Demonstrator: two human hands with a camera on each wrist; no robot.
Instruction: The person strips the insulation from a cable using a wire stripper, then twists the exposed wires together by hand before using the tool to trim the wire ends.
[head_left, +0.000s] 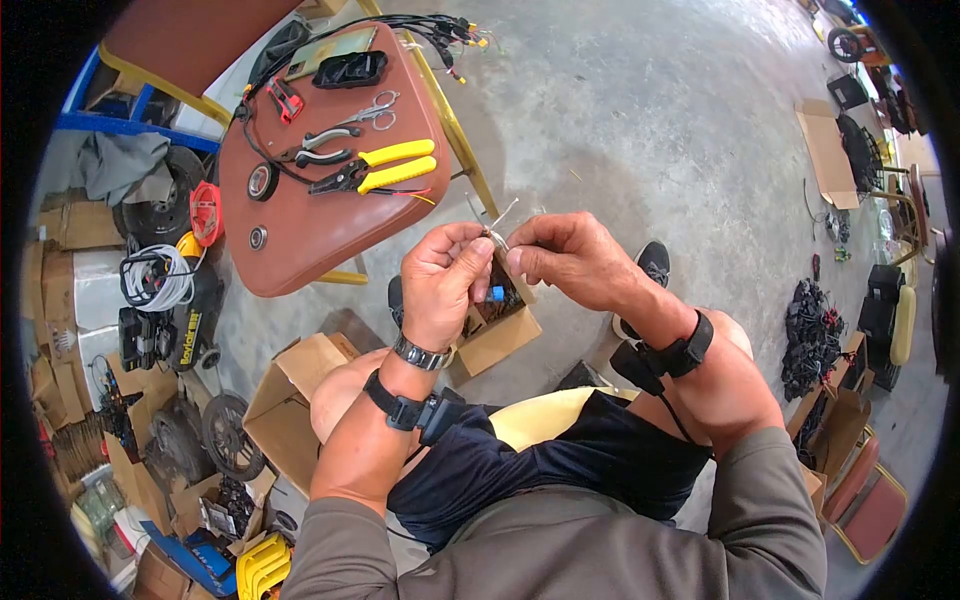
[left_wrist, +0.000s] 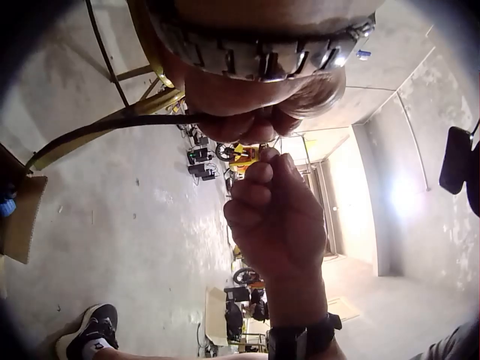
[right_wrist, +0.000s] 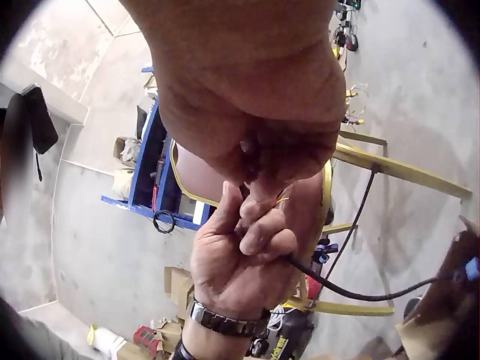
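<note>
Black round-sheathed cable (right_wrist: 352,295) with pale, splayed wire ends (head_left: 506,213) is up in front of you, between your two hands, right of the chair seat. Its sheathed length hangs from your left hand and curves off in both wrist views.

Arms: both elbows bent, forearms forward over your lap. Left forearm runs nearly straight ahead; right one angles inward. Hands meet fingertip to fingertip, backs partly up.

Around: brown padded chair seat (head_left: 300,225) on a yellow metal frame sits ahead-left. On it: yellow-handled cutter (head_left: 396,166), grey-and-black pliers (head_left: 322,157), silver scissors (head_left: 380,111), black tape roll (head_left: 262,181), small ring-shaped roll (head_left: 258,238), red-and-black tool (head_left: 286,100), black pouch (head_left: 350,69). Open cardboard box (head_left: 500,342) is on the floor under your hands, blue item (head_left: 494,294) at it. Your shoe (head_left: 654,263) is just right of that area. In the wrist views your own palms and fingers block the pinch point.

Left hand (head_left: 447,275): thumb and index together, clamped on the cable near its end, other fingers curled in. Right hand (head_left: 575,260): thumb and index closed on one of the wire ends, just beside the left fingertips. Exact contact spot is too small to tell.
</note>
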